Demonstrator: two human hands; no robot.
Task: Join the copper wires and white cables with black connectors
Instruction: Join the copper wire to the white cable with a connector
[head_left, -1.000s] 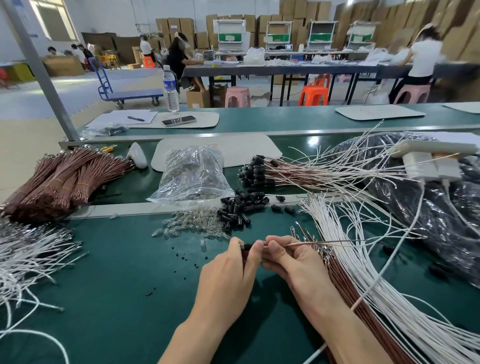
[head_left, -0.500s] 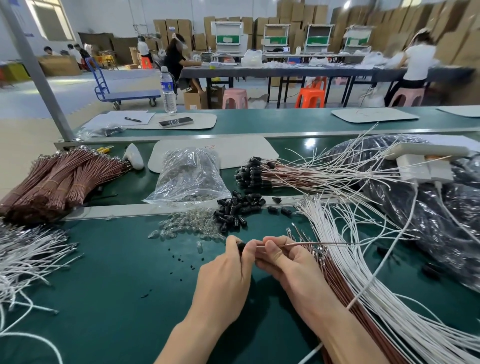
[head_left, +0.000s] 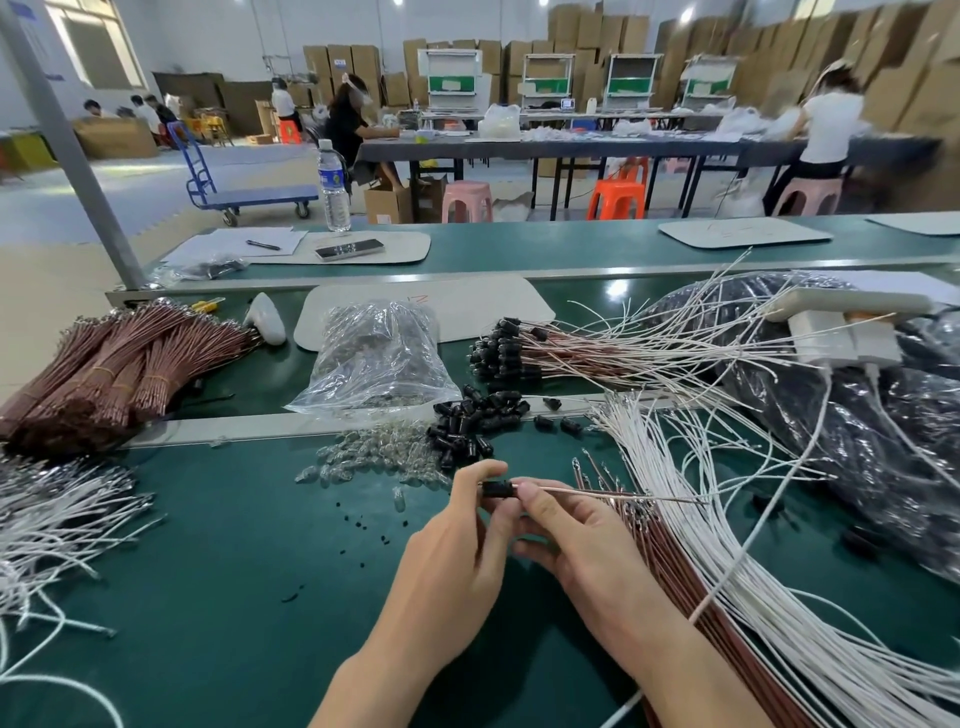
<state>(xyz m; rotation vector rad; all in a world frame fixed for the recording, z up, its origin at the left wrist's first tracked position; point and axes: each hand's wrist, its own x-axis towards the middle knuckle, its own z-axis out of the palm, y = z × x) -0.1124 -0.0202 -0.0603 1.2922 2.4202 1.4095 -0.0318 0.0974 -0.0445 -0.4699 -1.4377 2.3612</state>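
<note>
My left hand (head_left: 457, 551) pinches a small black connector (head_left: 496, 488) between thumb and fingers above the green table. My right hand (head_left: 576, 540) pinches the wires (head_left: 613, 493) that run out of the connector to the right. Loose black connectors (head_left: 467, 421) lie in a pile just beyond my hands. White cables (head_left: 691, 519) and copper wires (head_left: 670, 561) fan out together on the right. Finished joined sets (head_left: 519, 348) with black ends lie further back.
A heap of small clear bulbs (head_left: 374, 457) and a clear plastic bag (head_left: 379, 358) sit left of the connector pile. Copper wire bundles (head_left: 109, 369) lie at far left, more white cables (head_left: 47, 525) below them. A black plastic sheet (head_left: 857, 441) and a white power strip (head_left: 841, 317) are at right.
Both hands stay together on the same connector and wires. The black connector now shows more clearly between my left fingers; the view has shifted slightly.
</note>
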